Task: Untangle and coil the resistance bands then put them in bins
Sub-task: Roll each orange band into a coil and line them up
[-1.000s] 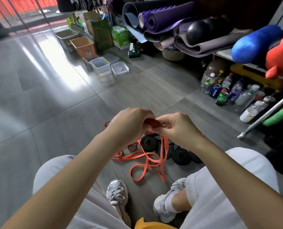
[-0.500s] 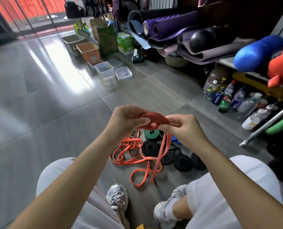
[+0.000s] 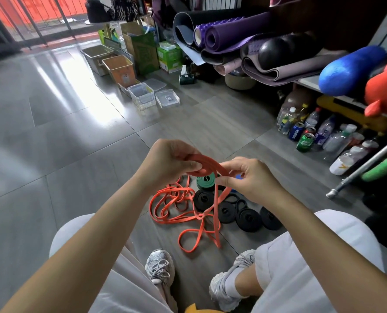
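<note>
Orange resistance band (image 3: 207,164): loose tail looped on floor (image 3: 75,177) just left of black coiled bands (image 3: 247,219), one strand crossing over them. Crossing looks likely to snag, so shake free before winding on. Above black coiled bands, left hand (image 3: 172,163) pinches started coil, right hand (image 3: 249,177) pinches feeding strand. Keep strap flat, tension even, turns stacked tight. Green coil (image 3: 207,180) just beyond black coiled bands; clear bin (image 3: 141,94) well beyond, leftward.

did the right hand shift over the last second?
Yes: the right hand, pinching the flat orange rubber band, drew slightly rightward off the green coiled band on the floor.
</note>
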`<state>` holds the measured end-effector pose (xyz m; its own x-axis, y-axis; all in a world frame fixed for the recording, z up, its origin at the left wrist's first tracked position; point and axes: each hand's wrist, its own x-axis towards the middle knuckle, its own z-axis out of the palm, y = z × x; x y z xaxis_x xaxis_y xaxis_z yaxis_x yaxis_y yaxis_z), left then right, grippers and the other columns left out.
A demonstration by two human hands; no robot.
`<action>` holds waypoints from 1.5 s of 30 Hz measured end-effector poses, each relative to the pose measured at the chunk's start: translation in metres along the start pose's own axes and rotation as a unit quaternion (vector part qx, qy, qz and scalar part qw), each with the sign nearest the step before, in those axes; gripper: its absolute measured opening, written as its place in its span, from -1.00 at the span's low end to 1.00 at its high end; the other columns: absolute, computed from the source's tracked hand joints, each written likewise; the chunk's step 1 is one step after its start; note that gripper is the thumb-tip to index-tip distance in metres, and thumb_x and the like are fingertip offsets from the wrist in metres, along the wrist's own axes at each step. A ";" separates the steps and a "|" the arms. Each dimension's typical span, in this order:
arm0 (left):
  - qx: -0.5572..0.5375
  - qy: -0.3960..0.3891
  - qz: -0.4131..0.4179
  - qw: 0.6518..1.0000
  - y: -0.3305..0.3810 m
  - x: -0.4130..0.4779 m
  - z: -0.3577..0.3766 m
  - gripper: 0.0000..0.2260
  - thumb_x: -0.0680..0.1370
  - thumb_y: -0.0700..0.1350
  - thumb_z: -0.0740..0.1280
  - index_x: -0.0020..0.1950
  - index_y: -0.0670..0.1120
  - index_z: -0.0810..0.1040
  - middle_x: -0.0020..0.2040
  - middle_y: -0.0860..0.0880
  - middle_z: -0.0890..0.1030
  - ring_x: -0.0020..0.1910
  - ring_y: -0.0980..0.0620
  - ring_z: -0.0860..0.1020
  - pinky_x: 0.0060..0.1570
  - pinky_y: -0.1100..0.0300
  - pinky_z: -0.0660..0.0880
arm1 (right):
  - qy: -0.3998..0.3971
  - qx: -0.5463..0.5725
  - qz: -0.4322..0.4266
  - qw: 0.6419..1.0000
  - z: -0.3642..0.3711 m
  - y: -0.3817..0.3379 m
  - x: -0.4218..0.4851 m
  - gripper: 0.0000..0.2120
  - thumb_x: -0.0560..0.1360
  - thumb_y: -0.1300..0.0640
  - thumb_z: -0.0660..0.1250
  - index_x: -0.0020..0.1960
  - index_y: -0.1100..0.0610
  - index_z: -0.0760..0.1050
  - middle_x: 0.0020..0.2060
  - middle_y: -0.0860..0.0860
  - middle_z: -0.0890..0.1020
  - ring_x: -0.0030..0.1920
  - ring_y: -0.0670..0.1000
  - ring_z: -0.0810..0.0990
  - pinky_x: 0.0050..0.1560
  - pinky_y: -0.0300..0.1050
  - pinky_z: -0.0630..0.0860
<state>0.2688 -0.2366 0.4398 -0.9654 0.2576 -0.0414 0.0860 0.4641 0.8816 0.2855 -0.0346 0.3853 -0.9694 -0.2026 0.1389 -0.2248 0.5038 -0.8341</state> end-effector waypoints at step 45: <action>-0.108 -0.040 -0.083 0.990 -0.014 -0.007 -0.001 -0.83 0.43 -0.33 0.42 0.02 -0.24 0.61 -0.14 -0.13 0.69 -0.12 -0.10 0.67 -0.05 0.10 0.61 | 0.023 0.247 0.018 0.969 0.034 0.011 -0.005 -0.82 0.33 0.12 0.51 -0.08 -0.03 0.65 -0.20 -0.07 0.72 -0.14 -0.07 0.70 -0.08 -0.23 0.58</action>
<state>0.2747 -0.2456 0.4286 -0.9387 0.2629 -0.2228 -0.1348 0.3149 0.9395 0.2907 -0.0561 0.3573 -0.9818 -0.1482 0.1192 -0.1269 0.0442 -0.9909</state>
